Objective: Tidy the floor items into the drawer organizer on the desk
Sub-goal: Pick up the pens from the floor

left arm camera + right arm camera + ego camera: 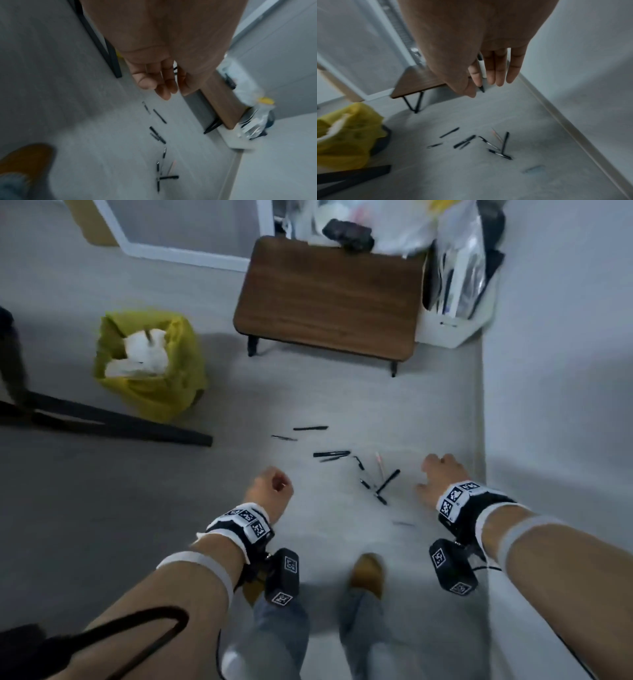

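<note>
Pens (331, 454) are scattered mid-frame on the floor (342, 405); left hand (270, 484) and right hand (442, 474) hang loose, empty; barrels may be nudged away.

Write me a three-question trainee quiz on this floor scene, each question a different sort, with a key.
1. True or false: the left hand grips one of the slim black pens scattered on the grey floor.
2. Multiple choice: in the head view, where does the yellow plastic bag stand relative to the low brown wooden table with black legs? A. on top of it. B. on the floor to its left. C. underneath it.
3. Fill in: in the right wrist view, the fingers of the right hand are ____ (straight or curled).
Key: 1 false; 2 B; 3 straight.
</note>
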Motion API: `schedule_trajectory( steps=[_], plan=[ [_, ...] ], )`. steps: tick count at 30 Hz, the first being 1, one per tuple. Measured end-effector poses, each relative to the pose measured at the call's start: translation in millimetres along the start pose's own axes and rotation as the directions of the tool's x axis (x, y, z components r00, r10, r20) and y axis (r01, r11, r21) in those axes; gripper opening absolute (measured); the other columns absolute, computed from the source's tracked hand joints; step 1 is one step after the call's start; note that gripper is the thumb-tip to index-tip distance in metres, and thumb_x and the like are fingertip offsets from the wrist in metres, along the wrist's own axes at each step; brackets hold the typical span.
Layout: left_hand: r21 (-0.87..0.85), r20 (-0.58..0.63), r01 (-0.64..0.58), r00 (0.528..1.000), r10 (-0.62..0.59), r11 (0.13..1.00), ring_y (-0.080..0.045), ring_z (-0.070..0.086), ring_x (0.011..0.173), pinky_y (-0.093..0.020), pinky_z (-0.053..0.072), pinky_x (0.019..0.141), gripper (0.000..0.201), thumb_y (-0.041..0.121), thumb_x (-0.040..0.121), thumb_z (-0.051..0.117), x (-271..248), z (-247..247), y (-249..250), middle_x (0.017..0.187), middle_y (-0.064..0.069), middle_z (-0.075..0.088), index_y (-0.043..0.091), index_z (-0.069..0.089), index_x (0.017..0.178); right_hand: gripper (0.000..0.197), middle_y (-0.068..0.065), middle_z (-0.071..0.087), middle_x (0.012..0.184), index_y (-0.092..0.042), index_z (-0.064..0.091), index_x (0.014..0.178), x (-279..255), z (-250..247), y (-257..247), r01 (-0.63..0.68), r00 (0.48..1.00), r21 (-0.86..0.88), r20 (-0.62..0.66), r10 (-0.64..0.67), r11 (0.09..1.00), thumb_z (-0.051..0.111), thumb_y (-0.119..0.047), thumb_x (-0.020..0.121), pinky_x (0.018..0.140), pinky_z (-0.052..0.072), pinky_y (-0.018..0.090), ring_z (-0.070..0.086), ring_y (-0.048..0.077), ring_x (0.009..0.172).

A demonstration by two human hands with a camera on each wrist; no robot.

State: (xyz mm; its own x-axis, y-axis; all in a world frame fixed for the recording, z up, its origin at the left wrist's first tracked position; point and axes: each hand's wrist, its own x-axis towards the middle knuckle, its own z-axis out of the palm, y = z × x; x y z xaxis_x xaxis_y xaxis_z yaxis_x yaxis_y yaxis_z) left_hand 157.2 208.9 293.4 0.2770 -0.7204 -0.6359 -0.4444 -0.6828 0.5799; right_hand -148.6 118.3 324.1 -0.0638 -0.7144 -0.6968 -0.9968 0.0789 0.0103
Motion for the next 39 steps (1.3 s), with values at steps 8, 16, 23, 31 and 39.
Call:
schedule_trajectory(
  steps=[8, 16, 23, 31, 39],
  plan=[
    [0.277, 0.193, 0.094, 0.969, -0.151, 0.956, -0.019, 0.063, 0.079, -0.026, 0.049, 0.062, 0.008, 0.018, 0.087, 0.058, 142.7, 147.6, -71.0, 0.092, -0.002, 0.069, 0.025, 0.06, 0.092, 0.036, 0.013, 0.047, 0.125, -0.015, 0.049, 0.122, 106.8, 165.9, 68.6, -0.172, 0.962, 0.138, 0.238, 0.136, 0.975, 0.059, -0.029, 0.091, 0.091, 0.049, 0.038, 0.056, 0.034, 0.106],
    [0.494, 0.374, -0.189, 0.927, -0.011, 0.849, -0.028, 0.059, 0.1, -0.035, 0.05, 0.082, 0.042, 0.019, 0.086, 0.067, 280.0, 249.5, -96.2, 0.128, -0.012, 0.047, 0.019, 0.051, 0.125, 0.039, 0.012, 0.044, 0.118, -0.015, 0.047, 0.12, 209.4, 288.8, 106.7, -0.204, 0.935, 0.123, 0.318, 0.156, 0.971, 0.065, -0.027, 0.087, 0.086, 0.052, 0.039, 0.051, 0.029, 0.093],
    [0.824, 0.294, -0.377, 0.922, 0.25, 0.423, -0.033, 0.028, 0.141, -0.052, 0.031, 0.111, 0.082, 0.009, 0.076, 0.063, 361.6, 313.2, -117.1, 0.152, -0.012, 0.027, 0.027, 0.026, 0.148, 0.059, 0.011, 0.041, 0.133, -0.021, 0.042, 0.132, 276.1, 370.3, 152.2, -0.05, 0.961, -0.011, 0.272, 0.051, 0.999, 0.071, -0.027, 0.081, 0.093, 0.048, 0.041, 0.043, 0.032, 0.121],
    [0.879, 0.29, -0.418, 0.849, 0.441, 0.227, -0.037, 0.043, 0.117, -0.045, 0.048, 0.088, 0.058, 0.003, 0.08, 0.055, 400.2, 338.1, -124.0, 0.131, -0.015, 0.044, 0.008, 0.037, 0.136, 0.04, 0.013, 0.058, 0.086, -0.01, 0.062, 0.087, 315.2, 416.6, 150.8, 0.186, 0.983, -0.132, 0.02, -0.185, 0.974, 0.08, -0.01, 0.052, 0.055, 0.049, 0.039, 0.057, 0.035, 0.077],
    [0.796, 0.34, -0.46, 0.877, 0.339, 0.393, -0.033, 0.061, 0.073, -0.04, 0.054, 0.061, 0.063, 0.001, 0.087, 0.055, 384.0, 347.6, -122.6, 0.135, -0.02, 0.037, 0.002, 0.029, 0.145, 0.023, 0.01, 0.049, 0.103, -0.012, 0.052, 0.106, 332.0, 362.2, 114.6, 0.329, 0.936, 0.136, -0.181, -0.303, 0.934, 0.057, -0.026, 0.089, 0.06, 0.048, 0.038, 0.052, 0.031, 0.067]
  ],
)
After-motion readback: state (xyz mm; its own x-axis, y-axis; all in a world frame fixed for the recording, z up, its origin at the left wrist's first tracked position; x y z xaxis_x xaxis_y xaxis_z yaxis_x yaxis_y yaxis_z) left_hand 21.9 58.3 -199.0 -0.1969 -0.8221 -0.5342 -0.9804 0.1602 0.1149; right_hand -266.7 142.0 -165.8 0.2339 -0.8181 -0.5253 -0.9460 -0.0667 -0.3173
